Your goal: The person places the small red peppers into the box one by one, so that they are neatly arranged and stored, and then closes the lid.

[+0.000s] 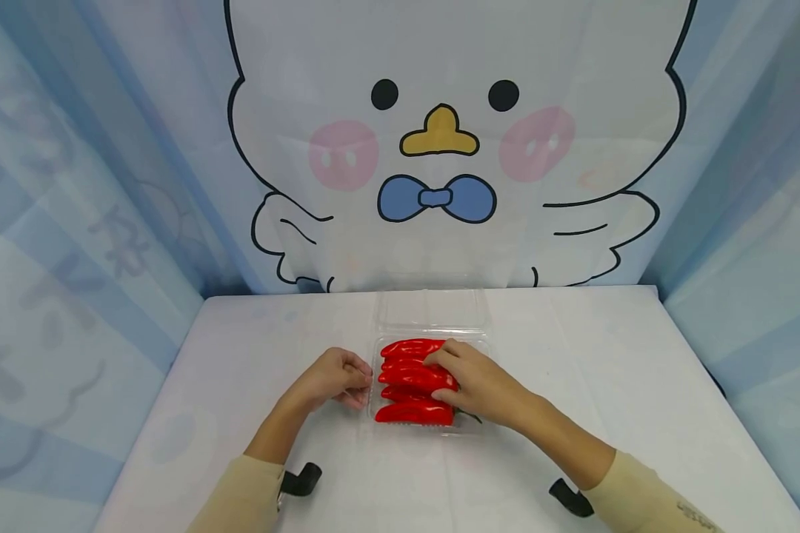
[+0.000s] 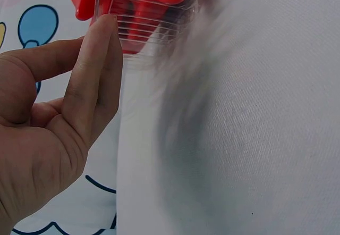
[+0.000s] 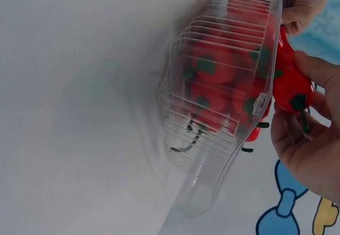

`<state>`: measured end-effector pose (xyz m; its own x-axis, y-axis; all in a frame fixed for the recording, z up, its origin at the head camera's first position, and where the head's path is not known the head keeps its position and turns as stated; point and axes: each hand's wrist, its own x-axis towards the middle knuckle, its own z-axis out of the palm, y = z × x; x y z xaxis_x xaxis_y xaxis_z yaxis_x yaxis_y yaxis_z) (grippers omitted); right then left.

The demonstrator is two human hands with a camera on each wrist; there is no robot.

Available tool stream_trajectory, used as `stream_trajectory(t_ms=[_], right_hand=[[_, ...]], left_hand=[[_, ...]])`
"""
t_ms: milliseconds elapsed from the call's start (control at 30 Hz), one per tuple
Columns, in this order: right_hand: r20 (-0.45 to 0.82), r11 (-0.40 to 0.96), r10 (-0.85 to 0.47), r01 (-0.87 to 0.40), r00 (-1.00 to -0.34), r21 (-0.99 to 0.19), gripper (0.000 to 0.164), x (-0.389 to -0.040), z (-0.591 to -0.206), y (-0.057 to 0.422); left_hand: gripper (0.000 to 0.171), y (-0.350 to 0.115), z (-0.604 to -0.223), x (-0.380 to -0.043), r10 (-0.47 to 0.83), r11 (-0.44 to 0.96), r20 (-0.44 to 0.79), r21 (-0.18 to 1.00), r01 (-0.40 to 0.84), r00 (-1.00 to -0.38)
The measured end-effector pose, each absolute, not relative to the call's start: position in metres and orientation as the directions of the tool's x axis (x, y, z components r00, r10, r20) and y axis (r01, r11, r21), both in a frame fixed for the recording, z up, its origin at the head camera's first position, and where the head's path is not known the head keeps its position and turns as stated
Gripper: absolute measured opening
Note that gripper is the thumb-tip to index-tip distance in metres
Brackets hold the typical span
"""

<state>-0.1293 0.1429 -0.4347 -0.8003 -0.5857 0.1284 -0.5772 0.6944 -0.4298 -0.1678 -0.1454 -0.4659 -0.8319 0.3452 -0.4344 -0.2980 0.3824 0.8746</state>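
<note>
A clear plastic clamshell box point(image 1: 372, 403) stands on the table with several red chili peppers point(image 1: 413, 412) lying side by side in it. My right hand point(image 1: 475, 376) grips one red pepper point(image 3: 291, 81) on top of the others, thumb on one side and fingers on the other. Its green stem point(image 3: 299, 105) points out past the palm. At the box's left side, my left hand point(image 1: 340, 377) pinches the rim, fingertips right at the edge in the left wrist view. More green stems show through the ribbed wall in the right wrist view.
The box's clear lid point(image 1: 433, 309) is folded back toward the rear edge of the white table point(image 1: 560, 370). A curtain point(image 1: 440, 252) with a cartoon bird hangs behind it. Black wrist mounts point(image 1: 301, 480) stick out from both sleeves.
</note>
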Motion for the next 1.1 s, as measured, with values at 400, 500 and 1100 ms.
stream_trajectory(t_ms=[400,500,1100], right_hand=[[0.110,0.727,-0.583,-0.577,-0.805,-0.372,0.045,-0.1266,-0.4417,0.1368],[0.104,0.731,-0.580,-0.573,-0.808,-0.370,0.045,-0.1268,-0.4430,0.1363],[0.136,0.735,-0.567,-0.573,-0.813,-0.363,0.044,-0.1273,-0.4430,0.1339]], left_hand=[[0.014,-0.1449,-0.4676,-0.1678,0.341,0.381,-0.435,0.874,-0.300,-0.833],[0.014,-0.1446,-0.4677,-0.1678,0.338,0.382,-0.437,0.873,-0.304,-0.833],[0.014,-0.1430,-0.4649,-0.1677,0.341,0.383,-0.438,0.873,-0.303,-0.832]])
